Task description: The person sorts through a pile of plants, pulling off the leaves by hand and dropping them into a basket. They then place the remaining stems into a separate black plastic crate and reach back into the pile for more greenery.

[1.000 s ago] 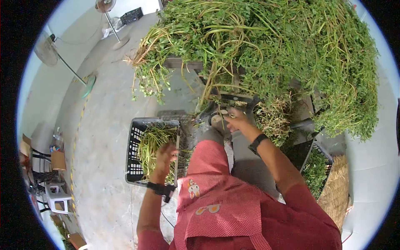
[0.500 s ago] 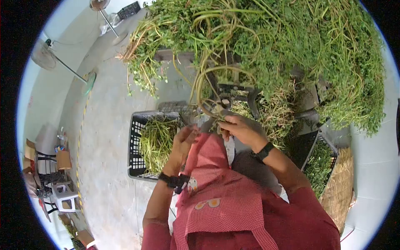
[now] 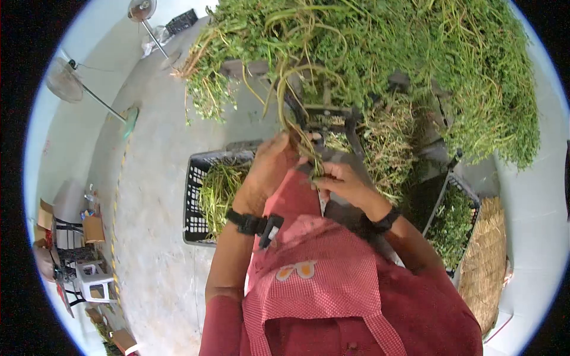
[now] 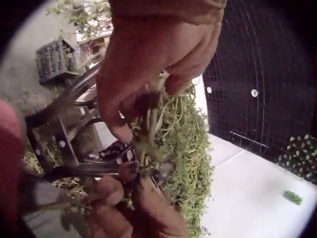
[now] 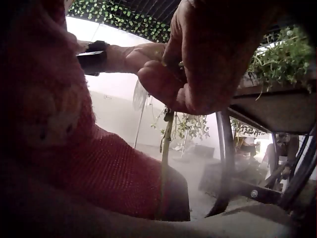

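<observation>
Both hands meet over the person's lap. In the head view the left hand (image 3: 271,165) grips thick green-brown stems (image 3: 285,107) that arch up to the heap of leafy greens (image 3: 380,53). Just below and to the right, the right hand (image 3: 346,185) pinches the lower part of the same stems. The left wrist view has the left hand (image 4: 153,69) with thumb and fingers round the stems (image 4: 154,106), above the right hand's fingers (image 4: 153,203). From the right hand (image 5: 208,64) in the right wrist view, a stem (image 5: 167,139) hangs down.
A black crate (image 3: 193,202) of stems stands at the left. Dry trimmings (image 3: 389,142) lie beneath the heap, beside a dark chair frame (image 3: 354,133). Another crate (image 3: 456,228) of greens and a straw mat (image 3: 482,261) are at the right. Fans (image 3: 64,83) and a white stool (image 3: 94,282) stand farther left.
The left hand has moved from over the left crate, up and right, to the stems. The right hand has taken hold of the stems and drawn them over the lap.
</observation>
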Demonstrator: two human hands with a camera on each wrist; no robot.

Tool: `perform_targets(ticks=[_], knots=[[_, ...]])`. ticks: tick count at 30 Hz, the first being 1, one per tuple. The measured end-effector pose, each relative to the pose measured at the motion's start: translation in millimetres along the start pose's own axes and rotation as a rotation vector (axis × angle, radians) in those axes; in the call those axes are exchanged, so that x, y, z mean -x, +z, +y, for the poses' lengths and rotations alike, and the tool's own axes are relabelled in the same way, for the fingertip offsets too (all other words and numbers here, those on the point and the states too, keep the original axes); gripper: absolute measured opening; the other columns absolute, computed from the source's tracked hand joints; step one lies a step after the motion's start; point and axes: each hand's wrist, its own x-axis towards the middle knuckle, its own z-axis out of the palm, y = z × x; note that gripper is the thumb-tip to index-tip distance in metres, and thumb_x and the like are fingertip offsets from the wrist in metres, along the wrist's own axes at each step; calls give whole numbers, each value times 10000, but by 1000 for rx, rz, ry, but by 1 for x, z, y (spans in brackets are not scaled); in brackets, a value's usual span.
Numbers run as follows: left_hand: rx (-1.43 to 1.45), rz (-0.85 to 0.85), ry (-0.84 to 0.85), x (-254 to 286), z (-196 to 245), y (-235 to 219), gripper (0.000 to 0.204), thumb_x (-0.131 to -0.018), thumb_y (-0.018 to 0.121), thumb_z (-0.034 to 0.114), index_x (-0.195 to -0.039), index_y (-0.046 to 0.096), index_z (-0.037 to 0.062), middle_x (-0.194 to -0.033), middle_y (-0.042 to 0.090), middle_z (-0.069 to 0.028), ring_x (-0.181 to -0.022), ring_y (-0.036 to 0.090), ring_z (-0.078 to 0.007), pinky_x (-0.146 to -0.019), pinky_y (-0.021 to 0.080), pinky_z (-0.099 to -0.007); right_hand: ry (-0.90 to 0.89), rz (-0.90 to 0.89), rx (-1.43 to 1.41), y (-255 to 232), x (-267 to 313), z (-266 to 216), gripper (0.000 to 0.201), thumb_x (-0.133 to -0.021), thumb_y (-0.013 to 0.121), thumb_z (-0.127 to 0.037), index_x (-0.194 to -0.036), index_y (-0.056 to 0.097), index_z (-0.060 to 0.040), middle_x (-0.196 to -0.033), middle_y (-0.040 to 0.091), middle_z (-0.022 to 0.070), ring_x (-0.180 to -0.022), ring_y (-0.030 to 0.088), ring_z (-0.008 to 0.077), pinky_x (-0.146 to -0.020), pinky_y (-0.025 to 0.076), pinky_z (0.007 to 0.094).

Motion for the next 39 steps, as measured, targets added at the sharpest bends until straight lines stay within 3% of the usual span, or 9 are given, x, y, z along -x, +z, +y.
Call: perform_targets(ticks=[10,14,16,18,20,22,36,38,39], knots=[[-150,178,54,-3,-4,15,248,-938,460,218,-1048,547,15,-912,645,-110,-824,621,-190,-683,524,-316,-28,22,-77,5,40,-16,135,-914,467,-114,-890,560,-18,-801,609,49,-593,566,91,-522,454,221],[-157,204,121,-15,-22,-4,247,-940,450,223,-999,568,15,-847,632,-89,-730,614,-192,-656,515,-325,17,-75,367,23,60,-17,150,-909,485,-148,-870,556,-23,-801,625,64,-607,584,89,-575,468,236],[-94,227,133,-18,-10,-18,243,-943,442,221,-998,561,16,-835,628,-87,-733,610,-193,-657,514,-331,-529,-385,750,36,73,-9,151,-904,479,-136,-874,561,-13,-802,632,85,-617,596,119,-592,481,257],[-22,252,138,-16,-5,-17,239,-947,433,218,-997,554,18,-822,624,-86,-736,607,-195,-658,513,-336,-460,-323,594,36,83,-21,158,-911,455,-134,-924,565,-21,-810,631,108,-666,605,163,-607,491,286],[-167,280,35,-6,2,-1,248,-949,425,208,-1043,543,11,-894,620,-92,-810,600,-194,-701,510,-360,51,116,20,13,85,-31,197,-932,443,-195,-909,560,-38,-829,615,138,-753,614,219,-643,468,346],[-114,258,76,-4,-4,-3,249,-942,440,202,-1071,534,11,-943,613,-90,-858,590,-195,-737,501,-368,-196,221,-528,-1,84,-45,230,-941,437,-247,-909,546,-47,-812,597,112,-661,579,211,-627,459,364],[-591,463,194,19,-51,-9,434,-881,566,184,-1262,432,24,-1175,526,-48,-1032,494,-159,-857,418,-304,-243,270,-763,-12,87,-63,246,-922,443,-354,-865,497,-121,-824,568,46,-570,456,146,-572,383,316],[-709,46,245,24,-57,15,397,-898,538,154,-1262,436,29,-1121,542,-39,-988,510,-129,-847,412,-266,-239,255,-771,-12,84,-57,238,-922,445,-344,-878,500,-117,-830,573,55,-569,456,147,-570,385,321],[-709,44,246,31,-57,32,397,-898,538,154,-1262,436,29,-1121,542,-39,-988,510,-129,-847,412,-266,-254,217,-750,-12,82,-53,224,-923,449,-322,-888,506,-109,-837,575,59,-594,476,156,-572,392,329]])
